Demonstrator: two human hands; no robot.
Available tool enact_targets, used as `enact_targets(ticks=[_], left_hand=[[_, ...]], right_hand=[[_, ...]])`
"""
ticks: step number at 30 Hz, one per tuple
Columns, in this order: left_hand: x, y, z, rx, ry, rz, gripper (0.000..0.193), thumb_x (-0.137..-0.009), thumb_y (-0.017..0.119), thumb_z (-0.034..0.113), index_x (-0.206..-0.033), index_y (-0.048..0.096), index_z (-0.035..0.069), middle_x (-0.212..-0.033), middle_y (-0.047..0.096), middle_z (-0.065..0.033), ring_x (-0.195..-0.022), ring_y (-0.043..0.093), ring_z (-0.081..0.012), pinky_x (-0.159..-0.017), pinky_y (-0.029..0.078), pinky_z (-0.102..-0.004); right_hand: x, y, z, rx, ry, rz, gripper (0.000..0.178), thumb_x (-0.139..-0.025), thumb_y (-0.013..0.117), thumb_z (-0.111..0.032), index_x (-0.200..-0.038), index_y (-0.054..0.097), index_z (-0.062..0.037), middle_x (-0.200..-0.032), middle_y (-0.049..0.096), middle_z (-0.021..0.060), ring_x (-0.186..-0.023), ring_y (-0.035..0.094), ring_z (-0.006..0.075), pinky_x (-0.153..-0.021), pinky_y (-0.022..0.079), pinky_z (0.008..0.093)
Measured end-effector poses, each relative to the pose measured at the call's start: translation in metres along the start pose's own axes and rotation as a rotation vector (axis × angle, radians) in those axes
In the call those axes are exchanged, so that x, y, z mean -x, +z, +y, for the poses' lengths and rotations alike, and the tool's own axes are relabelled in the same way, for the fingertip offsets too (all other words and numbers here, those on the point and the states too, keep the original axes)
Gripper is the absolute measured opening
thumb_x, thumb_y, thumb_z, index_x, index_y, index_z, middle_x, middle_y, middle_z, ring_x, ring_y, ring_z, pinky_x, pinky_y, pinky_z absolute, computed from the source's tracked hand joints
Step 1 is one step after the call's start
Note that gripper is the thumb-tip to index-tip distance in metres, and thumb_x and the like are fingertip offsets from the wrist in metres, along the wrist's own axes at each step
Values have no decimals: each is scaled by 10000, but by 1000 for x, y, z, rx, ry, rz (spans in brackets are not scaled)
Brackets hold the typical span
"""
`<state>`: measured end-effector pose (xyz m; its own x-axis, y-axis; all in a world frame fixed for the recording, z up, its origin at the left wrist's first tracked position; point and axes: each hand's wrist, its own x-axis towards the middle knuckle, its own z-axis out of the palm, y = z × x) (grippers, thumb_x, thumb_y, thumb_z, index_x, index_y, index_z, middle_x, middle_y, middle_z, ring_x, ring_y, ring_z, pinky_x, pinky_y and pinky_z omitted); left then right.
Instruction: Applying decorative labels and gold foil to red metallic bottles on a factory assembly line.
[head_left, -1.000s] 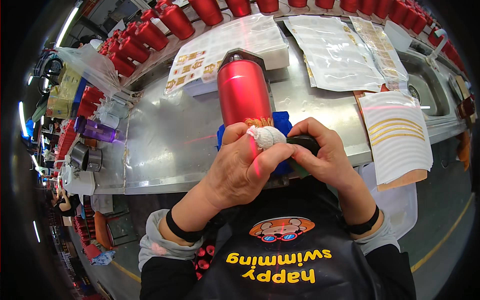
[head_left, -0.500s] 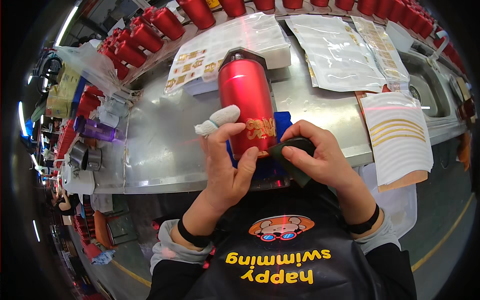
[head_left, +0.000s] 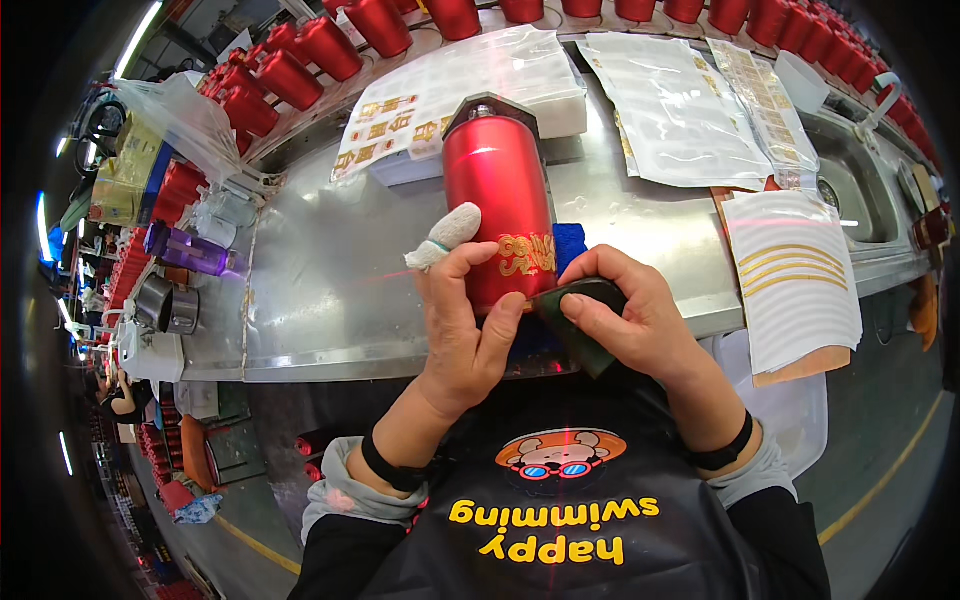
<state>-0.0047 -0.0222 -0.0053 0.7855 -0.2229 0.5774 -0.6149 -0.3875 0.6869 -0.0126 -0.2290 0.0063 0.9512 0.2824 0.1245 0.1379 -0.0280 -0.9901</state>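
In the head view, a red bottle (head_left: 495,185) is seen just ahead of the hands, laid lengthwise, its near end between them and its far end set against a dark angular plate (head_left: 510,108). By the right hand (head_left: 640,315) a dark, flat, flexible-looking piece (head_left: 588,345) is pinched between thumb and fingers, one corner brought to the bottle's near edge. The left hand (head_left: 455,345) is loosely spread, clenched on nothing; its thumb and a fingertip are laid at the bottle's near left side, and one finger is covered by a white wrap (head_left: 452,230). Whether any pressure is applied by it cannot be told.

Between the fingertips, a gold ornament (head_left: 527,254) is carried on the red surface. It could be smeared or lifted if it is dragged by the bare fingertip or snagged by the wrap. The finish could be scratched if the piece's corner is tilted in too hard. With so light a left-hand hold, the bottle could be rolled by a sideways push, and the ornament left crooked or creased. The blue cloth (head_left: 570,243), partly hidden under the bottle ahead of the right hand, could be bunched, and the bottle's rest made uneven.
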Motion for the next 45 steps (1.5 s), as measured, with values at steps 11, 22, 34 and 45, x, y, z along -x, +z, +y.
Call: enact_targets(ticks=[11, 22, 34, 45], left_hand=[[2, 2, 4, -136, -7, -23, 464, -880, 643, 170, -1275, 447, 26, -1405, 404, -233, -1271, 375, -358, -1091, 239, -459], [17, -4, -3, 32, -71, -13, 492, -896, 561, 39, -1342, 356, 3, -1438, 330, -177, -1353, 300, -261, -1126, 234, -380], [32, -8, 0, -594, 555, -6, 251, -776, 682, 120, -1017, 662, 189, -1005, 670, -17, -1162, 537, -240, -1046, 294, -523], [63, -18, 0, -332, 97, 164, 319, -828, 651, 72, -1147, 653, 87, -1151, 631, -183, -1156, 561, -324, -1027, 332, -493]], right_hand=[[2, 2, 0, 14, -21, 14, 189, -854, 669, -133, -984, 611, -9, -801, 663, 85, -742, 613, 122, -671, 491, 281], [5, 1, 0, 9, 25, 39, 177, -865, 662, -132, -978, 617, -4, -798, 661, 77, -748, 606, 121, -683, 491, 278], [6, -1, 7, 10, 6, 71, 180, -878, 664, -144, -980, 612, -5, -788, 636, 49, -732, 567, 84, -662, 473, 248], [9, -1, 13, -68, 107, 87, 191, -891, 671, -167, -965, 599, -6, -778, 604, 3, -714, 532, 52, -634, 447, 218]])
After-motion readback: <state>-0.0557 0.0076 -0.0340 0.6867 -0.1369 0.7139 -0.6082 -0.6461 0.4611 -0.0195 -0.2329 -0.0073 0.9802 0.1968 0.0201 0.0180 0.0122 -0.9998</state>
